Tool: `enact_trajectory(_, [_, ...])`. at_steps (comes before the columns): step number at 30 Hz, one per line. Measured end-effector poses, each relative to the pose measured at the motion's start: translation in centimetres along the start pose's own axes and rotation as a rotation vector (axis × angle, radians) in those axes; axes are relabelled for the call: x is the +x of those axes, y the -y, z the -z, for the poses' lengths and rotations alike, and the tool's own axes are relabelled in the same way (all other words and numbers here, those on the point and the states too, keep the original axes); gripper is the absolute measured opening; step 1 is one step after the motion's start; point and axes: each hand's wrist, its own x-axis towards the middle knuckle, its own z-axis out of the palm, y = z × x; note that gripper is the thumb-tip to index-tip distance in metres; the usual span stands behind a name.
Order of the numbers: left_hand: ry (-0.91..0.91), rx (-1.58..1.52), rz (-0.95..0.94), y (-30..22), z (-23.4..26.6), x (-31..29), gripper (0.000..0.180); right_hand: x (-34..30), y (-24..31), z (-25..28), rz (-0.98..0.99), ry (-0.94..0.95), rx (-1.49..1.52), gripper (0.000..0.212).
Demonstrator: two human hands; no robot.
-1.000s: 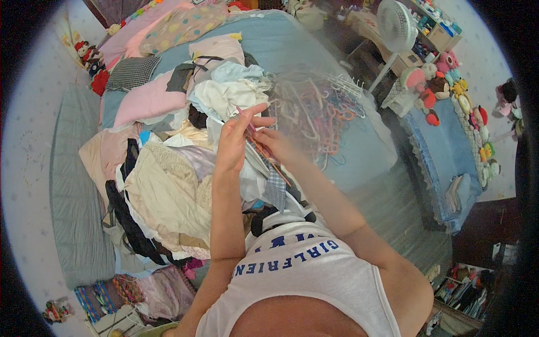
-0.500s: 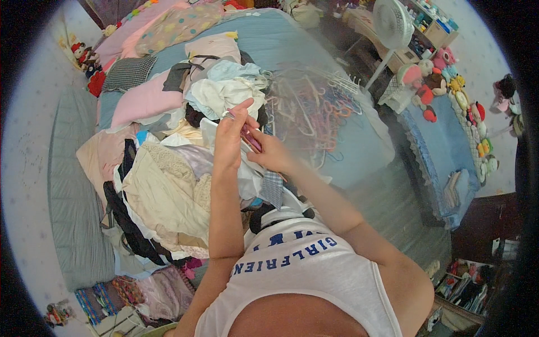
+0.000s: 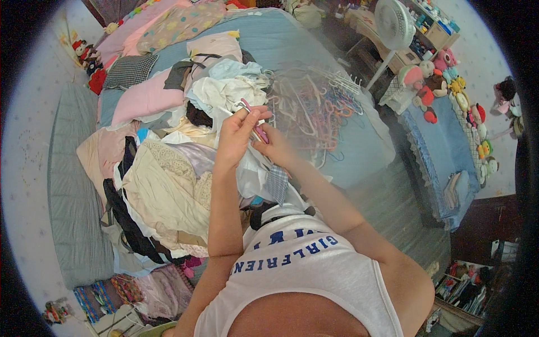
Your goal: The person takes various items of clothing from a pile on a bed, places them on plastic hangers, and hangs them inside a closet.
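Note:
Both my hands meet above the pile of clothes on the bed. A slim purple hanger (image 3: pixel 261 133), seen mostly edge-on, slants between them, its pale hooked end showing above my left fingers. My left hand (image 3: pixel 238 132) is closed round its upper part. Lower down, my right hand (image 3: pixel 275 147) pinches the other end. Below my right wrist hangs a grey-blue checked cloth (image 3: pixel 276 184); I cannot tell what it is attached to. White fabric (image 3: pixel 251 174) lies under and between my forearms. A cream lace-trimmed garment (image 3: pixel 163 182) is spread left of my left forearm.
Many tangled hangers (image 3: pixel 314 106) lie on the blue bed sheet (image 3: pixel 359 149) to the right. Pink pillows (image 3: pixel 149 98) and more clothes (image 3: pixel 230 90) are beyond my hands. A white standing fan (image 3: pixel 394 25) and a blue seat (image 3: pixel 432 146) lined with plush toys stand at right.
My hands have shifted slightly right and turned, so more of the purple hanger and its hooked end shows. The checked cloth has swung a little to the right.

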Motion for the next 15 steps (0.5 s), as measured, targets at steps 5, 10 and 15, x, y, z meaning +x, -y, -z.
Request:
enact_trajectory(5, [-0.019, 0.027, 0.000, -0.6, -0.5, -0.2, 0.032, 0.0, 0.6, 0.3, -0.045, 0.048, 0.006, 0.042])
enact_trajectory(10, [-0.079, -0.030, 0.081, -0.8, -0.8, 0.0, 0.032, -0.3, 1.2, 0.5, -0.107, 0.084, 0.077, 0.047])
enact_trajectory(15, [-0.041, -0.018, 0.042, -0.2, -0.5, 0.3, 0.033, 0.2, 0.7, 0.5, -0.181, 0.145, 0.304, 0.038])
